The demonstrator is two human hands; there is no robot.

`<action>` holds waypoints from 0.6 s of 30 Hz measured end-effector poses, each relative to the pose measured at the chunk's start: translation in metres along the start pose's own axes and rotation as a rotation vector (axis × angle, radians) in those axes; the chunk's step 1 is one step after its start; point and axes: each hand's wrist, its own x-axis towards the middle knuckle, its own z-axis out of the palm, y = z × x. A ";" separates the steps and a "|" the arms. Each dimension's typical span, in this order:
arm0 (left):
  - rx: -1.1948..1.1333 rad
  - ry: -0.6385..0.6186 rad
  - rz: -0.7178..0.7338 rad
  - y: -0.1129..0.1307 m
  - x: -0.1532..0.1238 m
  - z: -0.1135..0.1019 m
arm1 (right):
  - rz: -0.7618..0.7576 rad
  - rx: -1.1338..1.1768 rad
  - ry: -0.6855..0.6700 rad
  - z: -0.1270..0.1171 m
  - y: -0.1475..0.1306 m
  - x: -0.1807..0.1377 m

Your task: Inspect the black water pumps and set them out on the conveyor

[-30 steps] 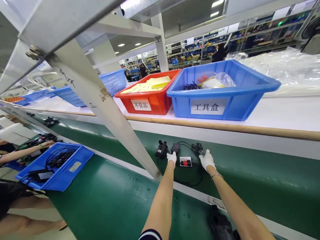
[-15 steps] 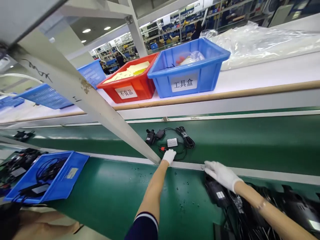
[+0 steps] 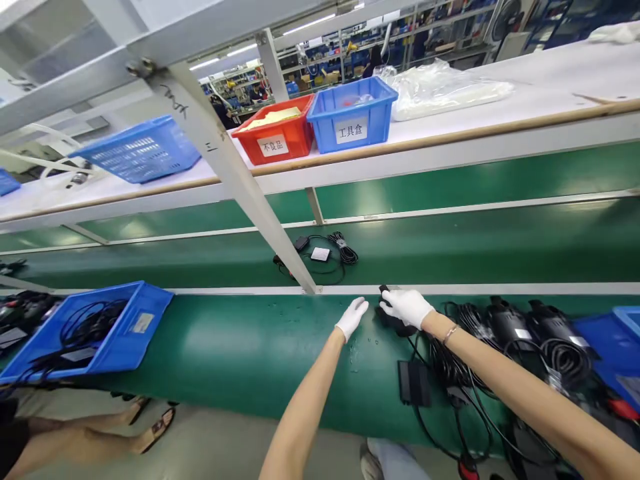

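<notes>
My right hand [image 3: 409, 307], in a white glove, is closed over a black pump [image 3: 395, 325] at the near edge of the white rail and covers part of it. A cable runs from this pump towards a black power adapter [image 3: 414, 383] on the green bench. My left hand [image 3: 353, 316], also gloved, hovers to the left of the pump with its fingers stretched out and holds nothing. Beyond the rail, on the green belt, lie a white-labelled adapter [image 3: 320, 254] and a coiled black cable [image 3: 343, 247]; the slanted post partly hides the pump beside them.
More black pumps [image 3: 511, 327] with coiled cables crowd the bench on my right, beside a blue bin [image 3: 607, 347]. A blue bin [image 3: 150, 333] of cables stands left. A slanted white post [image 3: 250, 200] crosses ahead. The shelf holds red [image 3: 280, 143] and blue bins [image 3: 353, 120]. A person's legs [image 3: 85, 437] show lower left.
My left hand has drawn back from the cables on the belt to the near side of the rail. My right hand has closed on a pump and shifted left with it. The view has turned right.
</notes>
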 end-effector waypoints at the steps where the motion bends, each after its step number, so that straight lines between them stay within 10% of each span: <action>1: -0.086 -0.049 0.010 0.000 -0.016 0.009 | -0.022 -0.005 0.041 -0.009 -0.005 -0.014; 8: -0.510 -0.279 0.080 0.033 -0.072 0.048 | 0.045 0.049 0.312 -0.065 -0.021 -0.077; 18: -0.709 0.030 0.061 0.032 -0.039 0.090 | 0.131 0.453 0.116 -0.065 0.040 -0.062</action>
